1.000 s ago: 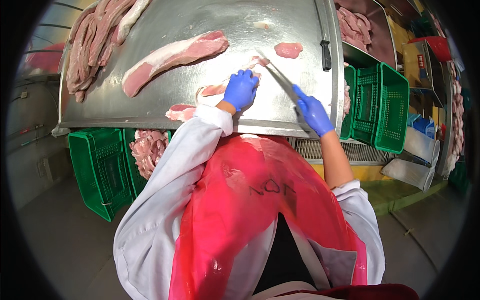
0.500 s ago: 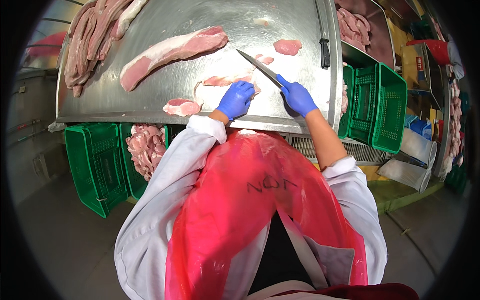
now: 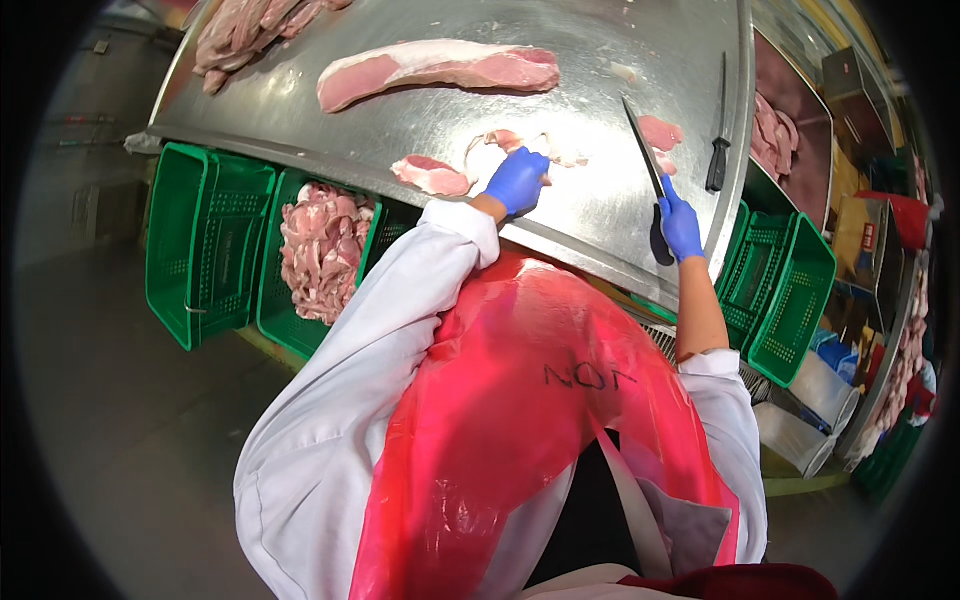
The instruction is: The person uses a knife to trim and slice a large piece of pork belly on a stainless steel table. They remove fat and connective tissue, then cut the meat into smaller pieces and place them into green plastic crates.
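Observation:
My blue-gloved right hand [image 3: 681, 226] is wrapped round the handle of a long knife [image 3: 643, 145], its blade pointing away from me over the metal table. Beside the blade lie a pink piece of meat [image 3: 660, 132] and a smaller one just nearer. My left hand [image 3: 518, 183], also blue-gloved, is closed on a thin meat trimming [image 3: 503, 140] spread on the metal. A thicker cut of meat [image 3: 432, 174] lies left of that hand. Farther off rests a long pork loin [image 3: 440, 72] with a pale fat side.
The metal table [image 3: 585, 215] has raised edges. A second knife [image 3: 718, 163] lies near its right edge. Meat strips [image 3: 250, 35] are heaped far left. Green crates stand at the left [image 3: 205, 245] and right [image 3: 795, 300]; one holds trimmings [image 3: 322, 250]. A tray of meat [image 3: 775, 135] is beyond the right edge.
The view has turned, shifting the table's contents. My right hand and knife have moved right, away from my left hand. The trimming at my left hand looks more bunched.

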### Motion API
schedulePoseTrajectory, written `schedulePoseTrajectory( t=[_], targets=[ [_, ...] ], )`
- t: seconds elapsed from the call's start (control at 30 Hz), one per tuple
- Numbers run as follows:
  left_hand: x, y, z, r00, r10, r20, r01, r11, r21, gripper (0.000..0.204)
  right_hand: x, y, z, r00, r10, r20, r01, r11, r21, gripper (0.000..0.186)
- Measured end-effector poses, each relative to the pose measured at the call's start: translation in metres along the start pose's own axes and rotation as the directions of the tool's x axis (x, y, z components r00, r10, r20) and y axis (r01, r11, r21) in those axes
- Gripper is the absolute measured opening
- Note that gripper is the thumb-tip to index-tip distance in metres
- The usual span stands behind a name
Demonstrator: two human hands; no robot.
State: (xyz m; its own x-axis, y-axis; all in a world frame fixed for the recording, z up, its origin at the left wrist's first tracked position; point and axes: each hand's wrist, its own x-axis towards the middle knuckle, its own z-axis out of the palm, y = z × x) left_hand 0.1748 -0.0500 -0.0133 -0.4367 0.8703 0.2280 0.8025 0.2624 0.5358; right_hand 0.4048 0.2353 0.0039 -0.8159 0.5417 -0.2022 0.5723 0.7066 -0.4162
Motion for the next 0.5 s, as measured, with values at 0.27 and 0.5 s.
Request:
schedulePoseTrajectory(
  t=[0.27,0.5],
  targets=[
    [0.104,0.077,-0.17,0.919,-0.264,-0.293,0.098,0.872,-0.479,0.019,-0.06,-0.006,-0.005,0.991,0.129,0.016,-0.122,0.882,0.455,0.049],
    [0.159,0.178,-0.374,0.934,0.253,-0.252,-0.342,0.434,-0.833,0.01,-0.091,-0.019,-0.028,0.984,0.164,0.071,-0.163,0.663,0.731,0.054]
  ],
)
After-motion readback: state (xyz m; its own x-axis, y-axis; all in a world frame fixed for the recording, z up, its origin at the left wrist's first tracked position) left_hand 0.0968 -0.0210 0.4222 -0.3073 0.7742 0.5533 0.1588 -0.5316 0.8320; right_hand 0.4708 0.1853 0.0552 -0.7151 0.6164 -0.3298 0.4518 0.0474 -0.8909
